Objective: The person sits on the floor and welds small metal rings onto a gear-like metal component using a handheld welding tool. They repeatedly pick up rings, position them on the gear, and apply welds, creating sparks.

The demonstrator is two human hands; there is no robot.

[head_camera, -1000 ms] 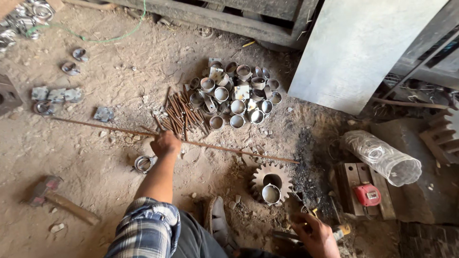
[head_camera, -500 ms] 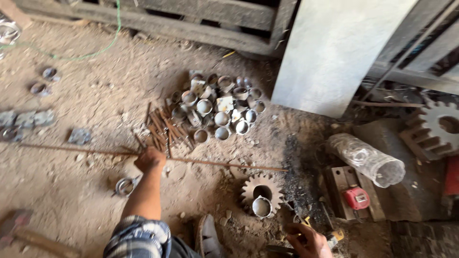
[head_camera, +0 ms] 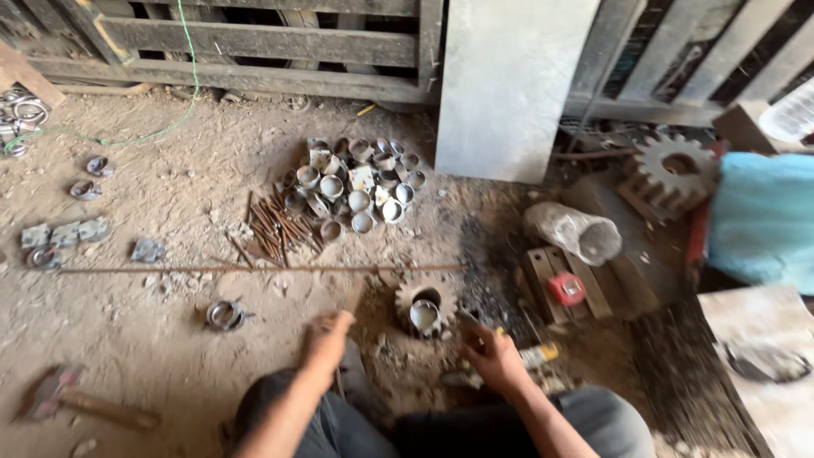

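Rusty metal marks this dirt floor (head_camera: pixel 153 356), and the toothed gear (head_camera: pixel 426 298) lying flat near the middle serves as the landmark. Far left of the gear, a hammer (head_camera: pixel 64 399) with a wooden handle lies on the ground, and flat grey metal pieces (head_camera: pixel 64 233) sit in a row above it. Closer, left of the gear, a small metal ring (head_camera: pixel 225 315) rests alone. A long thin rod (head_camera: pixel 254 269) stretches across the floor, its right end just above the gear. Beyond the rod, a bundle of short rusty rods (head_camera: pixel 275 225) lies beside a heap of short pipe cuts (head_camera: pixel 360 182).

Just left of the gear, the left hand (head_camera: pixel 329 337) reaches down toward the ground; motion blur hides whether its fingers are curled or spread, so I cannot tell. A short pipe piece (head_camera: pixel 424 315) stands in the gear's hole. Just below and right of the gear, the right hand (head_camera: pixel 492 356) is closed around a small dark object that I cannot make out, near a yellow-tipped tool (head_camera: pixel 538 354). Right of the gear, a red tape measure (head_camera: pixel 566 288) sits on a wooden block (head_camera: pixel 593 284), with a clear plastic-wrapped roll (head_camera: pixel 572 233) above it. Farther right stands a larger gear (head_camera: pixel 674 165), then a blue sack (head_camera: pixel 763 220).
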